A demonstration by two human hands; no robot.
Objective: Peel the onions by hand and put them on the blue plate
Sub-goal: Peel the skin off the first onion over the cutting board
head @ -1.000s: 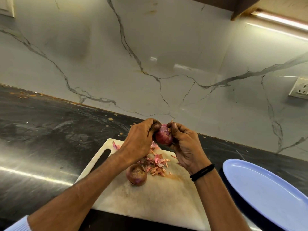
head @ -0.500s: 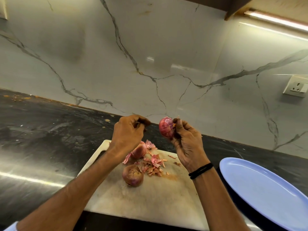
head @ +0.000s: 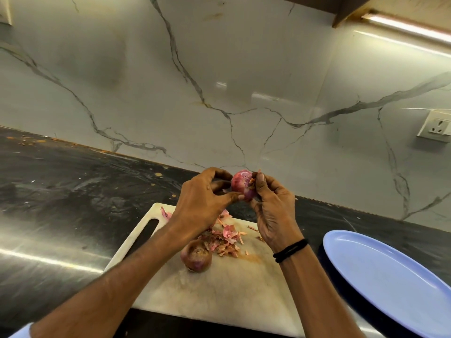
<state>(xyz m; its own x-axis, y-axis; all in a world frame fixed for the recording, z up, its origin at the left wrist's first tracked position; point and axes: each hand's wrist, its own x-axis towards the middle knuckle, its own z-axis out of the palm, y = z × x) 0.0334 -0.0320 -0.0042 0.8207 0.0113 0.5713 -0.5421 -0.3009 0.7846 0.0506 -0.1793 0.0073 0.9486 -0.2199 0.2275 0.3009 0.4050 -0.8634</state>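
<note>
A red onion [head: 240, 183] is held up above the far end of the white cutting board [head: 227, 296]. My right hand [head: 273, 211] grips it from the right, thumb pressed on its top where a shred of skin sticks out. My left hand [head: 203, 206] reaches it from the left, with thumb and fingertips curled against its left and lower side. A second onion [head: 196, 255] with its dry skin on lies on the board. A heap of pink peels [head: 225, 237] lies just behind it. The blue plate [head: 390, 276] sits at the right, with nothing on it.
The board lies on a dark stone counter [head: 73, 203] with scattered crumbs. A marble-patterned wall [head: 219, 81] rises behind it. A wall socket [head: 436, 126] is at the far right, and a light strip [head: 410, 25] runs under the cabinet.
Half a second ago my left hand was away from the onion, over the peel heap. It has come back to the onion in my right hand.
</note>
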